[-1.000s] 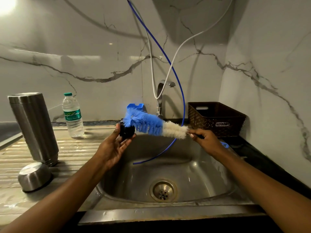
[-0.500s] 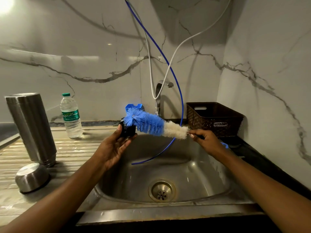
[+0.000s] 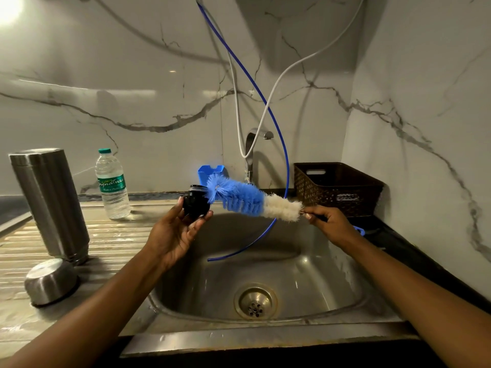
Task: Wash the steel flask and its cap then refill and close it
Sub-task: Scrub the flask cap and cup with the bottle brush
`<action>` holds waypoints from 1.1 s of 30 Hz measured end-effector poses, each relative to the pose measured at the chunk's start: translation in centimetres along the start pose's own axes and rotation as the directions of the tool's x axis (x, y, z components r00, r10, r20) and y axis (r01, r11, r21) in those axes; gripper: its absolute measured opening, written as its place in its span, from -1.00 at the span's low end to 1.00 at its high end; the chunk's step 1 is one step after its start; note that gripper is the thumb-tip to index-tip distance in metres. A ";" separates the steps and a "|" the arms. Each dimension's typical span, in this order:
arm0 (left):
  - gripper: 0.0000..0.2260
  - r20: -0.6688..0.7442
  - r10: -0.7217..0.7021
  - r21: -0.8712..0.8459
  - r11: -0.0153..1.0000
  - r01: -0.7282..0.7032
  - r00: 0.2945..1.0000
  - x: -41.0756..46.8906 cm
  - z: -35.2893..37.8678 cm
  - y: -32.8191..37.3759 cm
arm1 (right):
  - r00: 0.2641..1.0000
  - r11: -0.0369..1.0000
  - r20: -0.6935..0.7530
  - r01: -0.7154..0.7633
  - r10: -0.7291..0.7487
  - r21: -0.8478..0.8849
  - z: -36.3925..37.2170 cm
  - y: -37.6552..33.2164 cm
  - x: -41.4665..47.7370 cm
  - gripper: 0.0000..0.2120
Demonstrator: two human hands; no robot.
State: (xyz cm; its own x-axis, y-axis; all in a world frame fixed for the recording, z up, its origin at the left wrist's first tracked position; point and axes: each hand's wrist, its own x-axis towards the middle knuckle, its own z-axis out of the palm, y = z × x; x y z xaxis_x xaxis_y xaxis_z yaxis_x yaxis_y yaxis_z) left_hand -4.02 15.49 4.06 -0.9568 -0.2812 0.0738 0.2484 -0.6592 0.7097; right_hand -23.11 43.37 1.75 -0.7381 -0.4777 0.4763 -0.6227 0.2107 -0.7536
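While the left hand (image 3: 175, 235) holds the black cap (image 3: 196, 204) above the far left edge of the sink (image 3: 305, 274), its thumb and fingers curl round the cap's sides. The right hand (image 3: 329, 224) pinches the handle of the bottle brush (image 3: 239, 199) just behind the white bristles. The blue bristle tip meets the right side of the cap. The steel flask (image 3: 50, 205) stands upright on the ridged tabletop (image 3: 119, 243) at the left. A steel cup (image 3: 50, 281) lies upside down just near of the flask's base. A plastic water bottle (image 3: 113, 185) stands farther back, between flask and cap. A brown basket (image 3: 337, 187) sits right of the tap (image 3: 252, 144). A blue hose (image 3: 285, 166) hangs down into the sink.
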 end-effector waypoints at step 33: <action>-0.66 -0.057 0.026 0.014 1.000 -0.025 0.998 -0.5 1.0 0.2 | 1.000 1.000 0.023 -0.002 0.001 0.021 0.7 -0.5 0.0 -0.75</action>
State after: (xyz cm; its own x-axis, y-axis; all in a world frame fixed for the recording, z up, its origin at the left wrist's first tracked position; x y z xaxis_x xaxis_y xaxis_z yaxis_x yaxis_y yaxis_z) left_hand -3.64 16.19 4.90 -0.9399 -0.3374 0.0525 0.2704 -0.6418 0.7176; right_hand -22.60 42.72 1.82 -0.7329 -0.4966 0.4650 -0.6158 0.1939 -0.7636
